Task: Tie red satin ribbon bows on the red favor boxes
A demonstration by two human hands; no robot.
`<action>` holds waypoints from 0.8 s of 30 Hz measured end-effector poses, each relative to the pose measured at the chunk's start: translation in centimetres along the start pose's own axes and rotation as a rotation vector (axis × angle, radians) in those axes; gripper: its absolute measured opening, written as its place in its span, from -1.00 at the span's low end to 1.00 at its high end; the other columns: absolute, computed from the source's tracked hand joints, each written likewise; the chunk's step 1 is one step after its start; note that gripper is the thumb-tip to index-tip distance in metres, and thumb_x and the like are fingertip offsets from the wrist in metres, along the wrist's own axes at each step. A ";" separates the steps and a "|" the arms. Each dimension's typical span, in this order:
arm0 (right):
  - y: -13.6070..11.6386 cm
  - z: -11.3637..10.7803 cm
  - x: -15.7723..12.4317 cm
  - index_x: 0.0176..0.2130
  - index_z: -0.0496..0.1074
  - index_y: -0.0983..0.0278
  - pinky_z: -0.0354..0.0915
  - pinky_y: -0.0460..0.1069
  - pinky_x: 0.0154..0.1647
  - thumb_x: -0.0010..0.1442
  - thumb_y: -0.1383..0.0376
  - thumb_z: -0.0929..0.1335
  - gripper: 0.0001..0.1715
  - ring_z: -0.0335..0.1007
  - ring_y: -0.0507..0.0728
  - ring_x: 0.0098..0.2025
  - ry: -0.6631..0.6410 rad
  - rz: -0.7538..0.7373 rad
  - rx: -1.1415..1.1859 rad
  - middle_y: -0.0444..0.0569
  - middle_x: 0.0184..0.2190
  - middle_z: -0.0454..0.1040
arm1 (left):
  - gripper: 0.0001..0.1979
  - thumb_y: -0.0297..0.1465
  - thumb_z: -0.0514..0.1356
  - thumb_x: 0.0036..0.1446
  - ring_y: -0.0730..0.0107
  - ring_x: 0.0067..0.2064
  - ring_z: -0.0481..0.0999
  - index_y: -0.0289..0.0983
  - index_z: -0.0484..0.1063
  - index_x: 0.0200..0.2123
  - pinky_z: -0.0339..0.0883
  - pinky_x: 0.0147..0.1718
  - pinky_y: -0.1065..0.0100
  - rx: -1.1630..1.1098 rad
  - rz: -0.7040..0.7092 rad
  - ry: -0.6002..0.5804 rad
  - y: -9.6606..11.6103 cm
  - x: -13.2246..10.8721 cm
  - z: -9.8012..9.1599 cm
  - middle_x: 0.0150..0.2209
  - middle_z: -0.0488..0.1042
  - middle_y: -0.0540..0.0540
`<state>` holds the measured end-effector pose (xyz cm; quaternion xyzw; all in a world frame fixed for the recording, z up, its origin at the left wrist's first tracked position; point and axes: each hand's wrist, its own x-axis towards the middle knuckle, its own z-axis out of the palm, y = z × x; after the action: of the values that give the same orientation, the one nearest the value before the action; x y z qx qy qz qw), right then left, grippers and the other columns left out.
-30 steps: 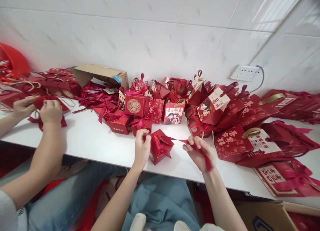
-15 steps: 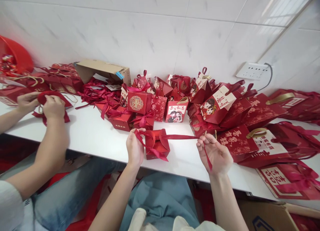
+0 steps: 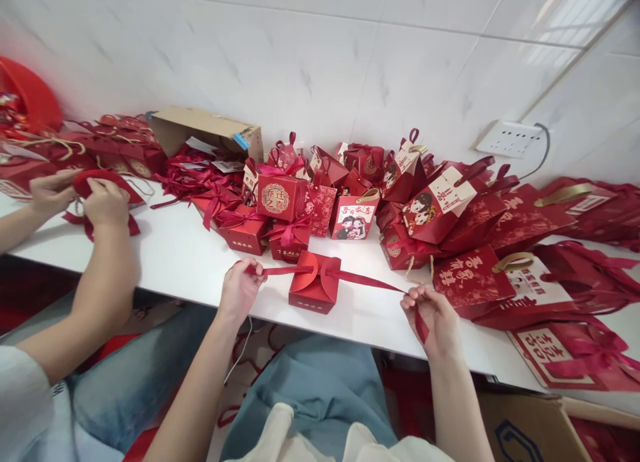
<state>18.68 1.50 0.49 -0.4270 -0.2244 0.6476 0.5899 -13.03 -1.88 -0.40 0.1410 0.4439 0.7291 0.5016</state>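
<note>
A small red gift box (image 3: 313, 295) stands on the white table close to its front edge, its curved top flaps folded together. A dark red ribbon (image 3: 367, 280) passes through the top of the box and stretches out to both sides. My left hand (image 3: 242, 285) pinches one end of it, left of the box. To the right, my right hand (image 3: 433, 315) is closed on the other end, with a loose tail hanging below the fingers. Neither hand touches the box. Just behind it sit finished-looking red boxes with bows (image 3: 243, 230).
Many red gift boxes and bags (image 3: 475, 279) crowd the right side. A cardboard box (image 3: 205, 125) with heaped red ribbons stands at back left. Another person's hands (image 3: 103, 199) hold something red at the left. A power strip (image 3: 510, 139) is on the wall.
My left hand has moved left, drawing its ribbon end out from over the box, so the ribbon now runs fairly straight to both sides. My right hand still holds its end, slightly lower.
</note>
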 end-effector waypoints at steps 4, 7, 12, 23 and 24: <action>0.8 -1.8 0.5 -0.54 0.38 0.28 0.26 -0.07 -0.50 -0.14 0.16 0.44 -0.75 0.25 -0.01 -0.57 -0.010 -0.026 -0.382 -0.16 -0.59 0.31 | -0.70 -0.20 0.26 -0.15 0.45 -0.46 0.42 -0.34 0.46 -0.46 0.28 -0.45 0.42 0.239 0.052 -0.027 -0.1 0.2 -1.6 -0.42 0.50 -0.09; 0.1 -2.1 0.6 -0.43 0.43 0.29 0.20 -0.07 -0.52 -0.11 0.09 0.43 -0.67 0.22 0.00 -0.59 -0.088 -0.022 -0.765 -0.17 -0.64 0.30 | -0.62 -0.13 0.19 -0.05 0.37 -0.44 0.46 -0.35 0.48 -0.33 0.31 -0.38 0.35 0.481 0.090 -0.024 0.2 0.7 -2.3 -0.44 0.52 -0.10; -1.0 -1.9 0.5 -0.46 0.48 0.28 0.15 -0.08 -0.55 -0.13 0.05 0.44 -0.66 0.15 -0.03 -0.59 -0.319 -0.011 -1.114 -0.12 -0.54 0.41 | -0.68 -0.19 0.14 0.05 0.32 -0.49 0.46 -0.34 0.49 -0.47 0.33 -0.35 0.33 0.756 0.179 0.097 1.6 1.5 -3.3 -0.64 0.45 -0.06; -2.6 -1.4 1.2 -0.35 0.44 0.25 0.17 -0.08 -0.55 -0.13 0.19 0.48 -0.70 0.18 -0.02 -0.63 -0.265 -0.100 -0.477 -0.25 -0.71 0.25 | -0.89 -0.41 0.29 -0.12 0.42 -0.48 0.42 -0.33 0.46 -0.58 0.32 -0.47 0.45 0.367 0.335 0.088 3.7 2.1 -1.6 -0.55 0.47 -0.04; -3.0 -0.8 1.2 -0.40 0.45 0.24 0.19 -0.07 -0.55 -0.13 0.21 0.48 -0.76 0.17 -0.03 -0.64 -0.296 -0.122 -0.384 -0.26 -0.72 0.21 | -0.92 -0.42 0.28 -0.11 0.40 -0.41 0.46 -0.33 0.48 -0.53 0.35 -0.43 0.44 0.320 0.345 0.041 4.0 1.9 -0.6 -0.47 0.50 -0.07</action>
<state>21.12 3.09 2.14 -0.4173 -0.4525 0.6118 0.4968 -16.71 -1.01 1.96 0.2776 0.5333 0.7270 0.3316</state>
